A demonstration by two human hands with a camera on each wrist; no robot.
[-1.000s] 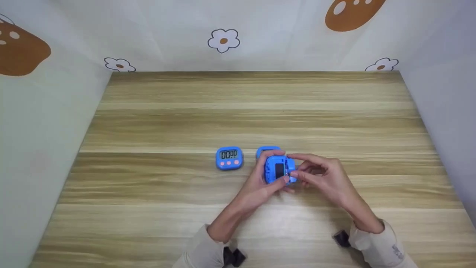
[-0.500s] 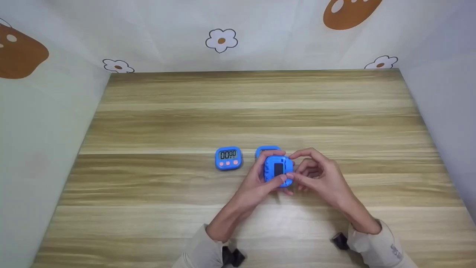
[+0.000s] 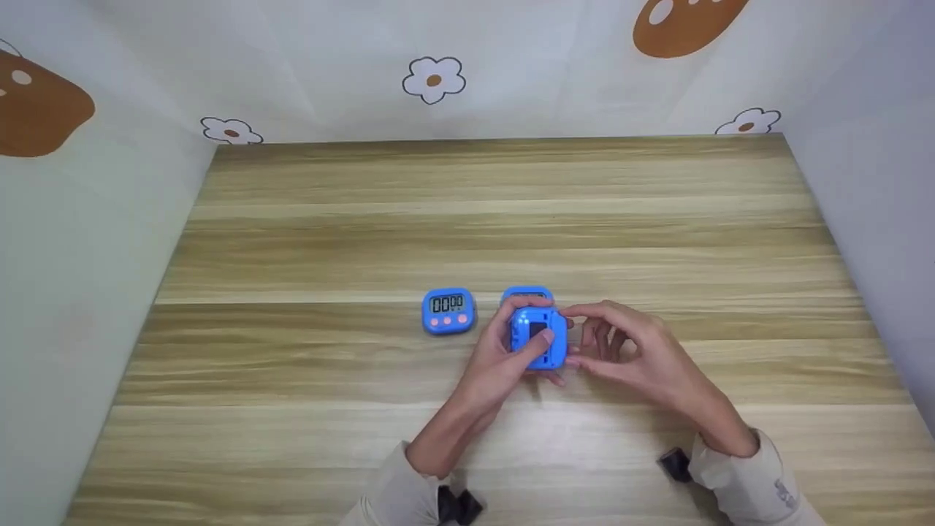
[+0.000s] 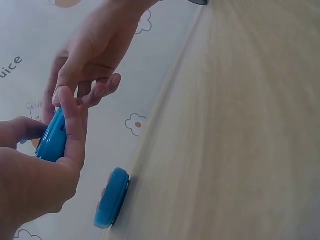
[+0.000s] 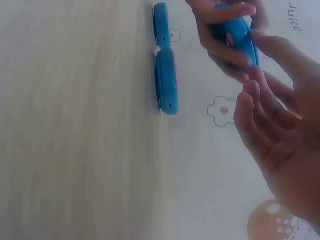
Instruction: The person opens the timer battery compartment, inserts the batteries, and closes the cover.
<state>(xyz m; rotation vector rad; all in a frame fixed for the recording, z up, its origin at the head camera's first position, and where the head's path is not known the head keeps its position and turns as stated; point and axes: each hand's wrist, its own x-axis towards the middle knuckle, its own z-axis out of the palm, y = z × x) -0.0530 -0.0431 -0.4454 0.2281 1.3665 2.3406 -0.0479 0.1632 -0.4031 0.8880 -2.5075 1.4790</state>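
My left hand (image 3: pixel 504 351) holds a blue digital kitchen timer (image 3: pixel 556 343), its back turned up toward the head camera. The left thumb lies over the dark rectangle on that back, and the other fingers support it from beneath. At the timer's right side is my right hand (image 3: pixel 635 343), index fingertip by the upper corner and thumb by the lower one, pinching that edge. In the right wrist view the held timer (image 5: pixel 237 27) shows between both hands, raised off the table. A second timer (image 3: pixel 527 290) lies just behind the left hand, partly hidden by it.
Left of the hands a third blue timer (image 3: pixel 448 310) lies face up, with pink buttons and 00:00 on its display. The wooden table (image 3: pixel 329 241) meets a patterned wall covering (image 3: pixel 329 73) at the back and plain side walls.
The held timer has shifted slightly left. My left thumb has slid up onto its dark rectangle; my right thumb has moved from the back's face down to the lower right corner.
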